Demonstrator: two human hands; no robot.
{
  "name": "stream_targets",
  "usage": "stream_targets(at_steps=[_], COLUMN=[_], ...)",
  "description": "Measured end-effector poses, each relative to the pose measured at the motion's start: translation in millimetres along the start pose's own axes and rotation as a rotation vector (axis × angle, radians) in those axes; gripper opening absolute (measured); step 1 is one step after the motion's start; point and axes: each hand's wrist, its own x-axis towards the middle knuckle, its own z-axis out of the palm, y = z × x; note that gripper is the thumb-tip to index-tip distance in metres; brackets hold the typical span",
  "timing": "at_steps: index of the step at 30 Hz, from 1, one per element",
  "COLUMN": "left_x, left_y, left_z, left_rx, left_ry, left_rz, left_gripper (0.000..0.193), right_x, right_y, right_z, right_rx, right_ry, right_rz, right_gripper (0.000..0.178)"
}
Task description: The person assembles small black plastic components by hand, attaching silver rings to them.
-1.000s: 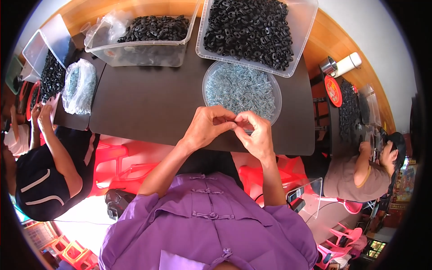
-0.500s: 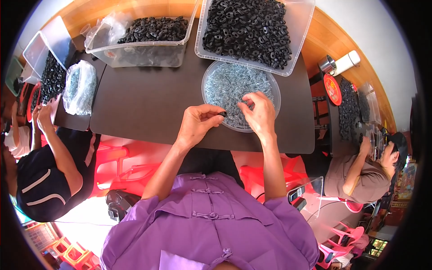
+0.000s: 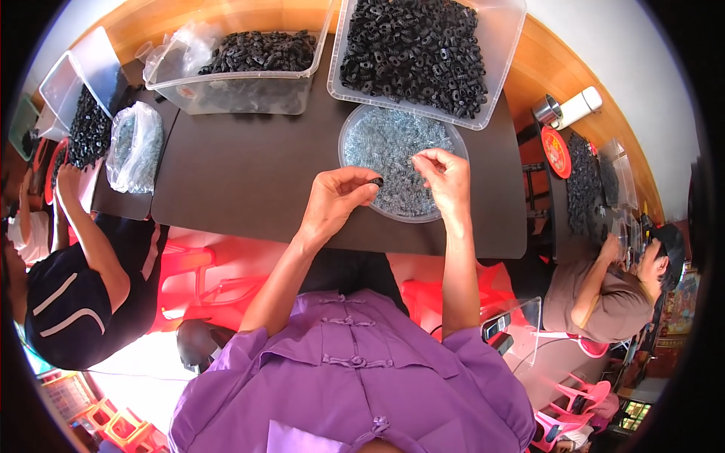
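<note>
While the left hand (image 3: 337,202) is hovering just above the near rim of the round clear plastic bowl of small silvery metal parts (image 3: 398,161), it is pinching a small black plastic piece (image 3: 376,182) between thumb and fingertips, closed on it. That piece is sitting at the very tip of the grip, poking out toward the right, just left of the middle of the frame. It is looking dark, stubby and matte; its exact shape is too small to tell.

Just to its right, the right hand (image 3: 445,177) is hanging over the bowl with thumb and forefinger drawn together; whether anything is sitting between them I cannot tell. The two hands are near each other but apart.

The bowl is resting on the dark brown tabletop (image 3: 242,181), its silvery contents glinting pale blue-grey. Beyond it, in the upper middle of the frame, a large clear plastic tub heaped with black plastic pieces (image 3: 423,49) is sitting just beside the bowl's far rim. To the upper left, a second clear tub lined with a plastic bag and holding more black pieces (image 3: 242,64) is standing well apart from the hands.

At the left edge a person in a dark shirt (image 3: 68,302) is reaching toward a clear bag of silvery parts (image 3: 134,147). At the right edge another person in a brown shirt (image 3: 604,294) is sitting bent over a neighbouring table.
</note>
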Motion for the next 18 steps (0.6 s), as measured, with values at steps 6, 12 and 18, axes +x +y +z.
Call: stream_targets(at_steps=[6,12,18], left_x=[6,7,5], left_y=[-1,-4,-4], left_z=[3,2,2], left_rx=[0.022,0.022,0.051], left_ry=[-0.021,-0.014,-0.016], left_rz=[-0.004,-0.007,-0.025], left_gripper=[0.015,0.015,0.014], right_x=[4,-5,-10], right_y=[9,-1,0], right_z=[-1,5,12], right_rx=[-0.122,0.016,-0.148], right_ry=[0.026,0.117,0.151], right_rz=[-0.158,-0.285,-0.427], right_gripper=[0.011,0.010,0.012])
